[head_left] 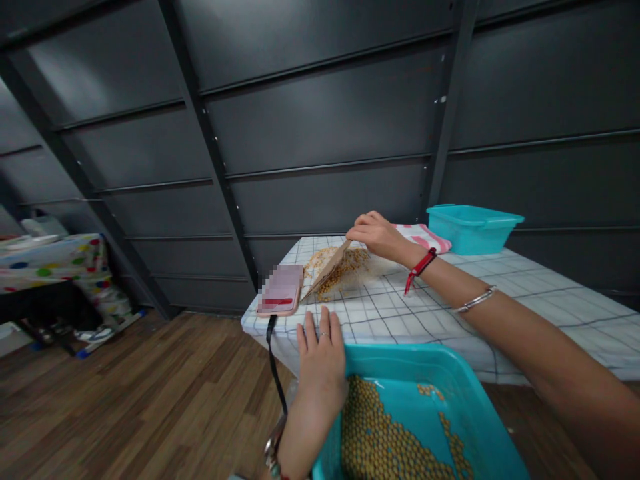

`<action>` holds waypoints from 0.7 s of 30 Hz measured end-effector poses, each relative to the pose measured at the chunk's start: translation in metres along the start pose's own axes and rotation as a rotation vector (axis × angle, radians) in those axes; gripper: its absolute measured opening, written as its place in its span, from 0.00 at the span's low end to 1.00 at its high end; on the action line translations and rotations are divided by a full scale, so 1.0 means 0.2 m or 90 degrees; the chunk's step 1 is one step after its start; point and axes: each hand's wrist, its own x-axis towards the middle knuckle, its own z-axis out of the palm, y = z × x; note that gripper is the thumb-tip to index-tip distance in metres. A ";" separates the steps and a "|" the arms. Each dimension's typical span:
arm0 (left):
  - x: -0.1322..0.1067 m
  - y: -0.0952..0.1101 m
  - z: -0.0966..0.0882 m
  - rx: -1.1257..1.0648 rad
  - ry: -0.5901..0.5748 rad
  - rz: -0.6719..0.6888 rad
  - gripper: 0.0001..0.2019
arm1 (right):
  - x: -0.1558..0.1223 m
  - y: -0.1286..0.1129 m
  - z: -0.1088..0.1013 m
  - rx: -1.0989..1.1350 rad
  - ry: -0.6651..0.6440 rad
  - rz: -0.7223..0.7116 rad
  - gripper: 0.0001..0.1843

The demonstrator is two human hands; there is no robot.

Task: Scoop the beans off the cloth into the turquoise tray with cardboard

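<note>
My right hand (377,237) pinches the top of a thin piece of brown cardboard (326,272), which stands tilted on the table. Yellow beans or grains (345,275) lie in a loose pile beside and behind its lower edge. My left hand (321,367) rests with fingers stretched toward the table edge, against the left rim of a turquoise plastic basin (480,387); its thumb is hidden. Many round yellowish beans (385,433) cover the left and lower part of the basin's bottom. The basin is just below the table's front edge.
A pink-edged phone (280,293) with a black strap (274,363) lies on the checked tablecloth (540,287). At the back are a pink-and-white cloth (425,237) and a second turquoise basin (470,230). Another table with a dotted cover (65,263) stands far left.
</note>
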 end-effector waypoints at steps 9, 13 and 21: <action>0.00 0.00 0.01 0.001 0.007 -0.011 0.39 | -0.11 0.13 -0.05 -0.015 0.023 0.004 0.13; 0.00 0.01 -0.01 -0.001 -0.009 -0.015 0.37 | -0.12 0.16 -0.06 -0.027 0.052 0.040 0.15; 0.03 0.00 0.05 0.005 0.008 -0.019 0.39 | -0.08 0.08 -0.01 -0.013 0.071 0.034 0.15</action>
